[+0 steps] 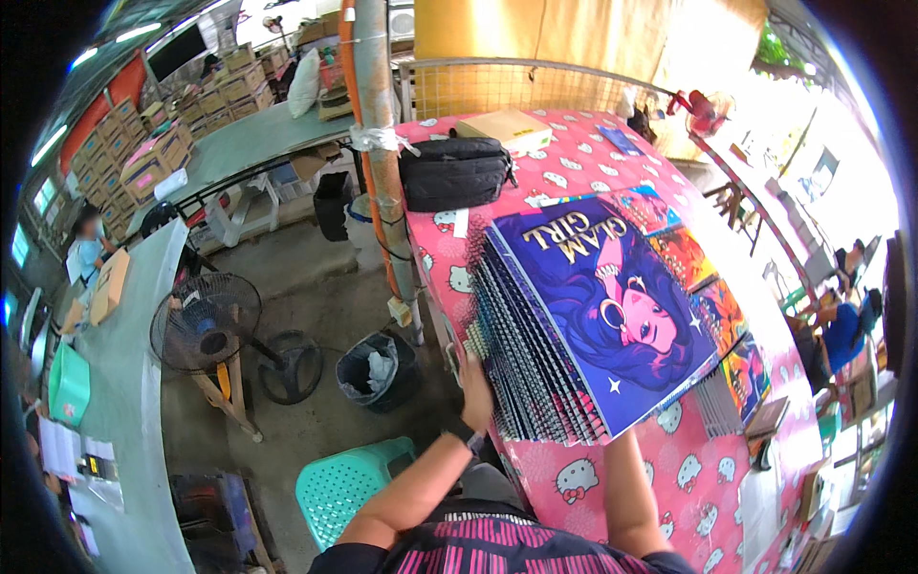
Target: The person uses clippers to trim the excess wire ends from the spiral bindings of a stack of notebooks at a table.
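Hands [475, 381], two, on one fanned, perhaps twenty-book stack [574, 325].

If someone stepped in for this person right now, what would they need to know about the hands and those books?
Left hand: pressed against the left edge of the fanned stack of spiral-bound books, steadying it.
Right hand: hidden under the stack's near edge; only the forearm shows, so its grip cannot be told.
The stack lies on the pink patterned table, purple-covered book on top, with a second spread of colourful books behind it.
Done: books are gathered in a fan.
Left: the edges are not yet squared.
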The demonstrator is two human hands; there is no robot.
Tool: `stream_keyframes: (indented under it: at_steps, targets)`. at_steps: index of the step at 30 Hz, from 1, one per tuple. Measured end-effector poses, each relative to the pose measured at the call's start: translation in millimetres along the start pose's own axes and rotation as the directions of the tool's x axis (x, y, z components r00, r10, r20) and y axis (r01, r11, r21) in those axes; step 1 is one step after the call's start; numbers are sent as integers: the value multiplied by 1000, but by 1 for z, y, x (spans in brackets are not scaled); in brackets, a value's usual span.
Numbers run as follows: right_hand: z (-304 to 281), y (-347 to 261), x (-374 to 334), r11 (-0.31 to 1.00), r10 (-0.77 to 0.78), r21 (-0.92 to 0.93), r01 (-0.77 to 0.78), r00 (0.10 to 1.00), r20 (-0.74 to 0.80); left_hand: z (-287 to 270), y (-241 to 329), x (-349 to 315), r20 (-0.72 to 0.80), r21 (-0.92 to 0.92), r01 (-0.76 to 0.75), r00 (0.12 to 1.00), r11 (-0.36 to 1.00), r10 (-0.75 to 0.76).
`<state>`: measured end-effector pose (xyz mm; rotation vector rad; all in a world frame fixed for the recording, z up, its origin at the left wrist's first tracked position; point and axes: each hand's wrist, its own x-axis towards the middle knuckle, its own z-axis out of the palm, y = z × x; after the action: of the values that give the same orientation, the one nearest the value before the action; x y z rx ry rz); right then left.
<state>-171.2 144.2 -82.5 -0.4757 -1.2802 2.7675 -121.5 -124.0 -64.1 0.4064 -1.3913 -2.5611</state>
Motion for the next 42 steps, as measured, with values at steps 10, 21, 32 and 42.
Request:
stream_keyframes:
  at_steps: [10,21,32,42]
  targets:
    - [83,63,-184,1000,22,-8,-20,957,290,-191,45,227,757,650,-751,654,120,-6]
    - [21,32,-55,995,95,-14,-94,977,189,-106,82,36,638,698,-534,767,477,-75]
    - [-7,9,76,931,365,-95,-353,889,276,-62,41,-79,96,246,269,949,931,-300]
    - [-56,-25,-211,-478,-181,-878,-32,982,63,-52,125,-69,120,156,-218,972,963,201]
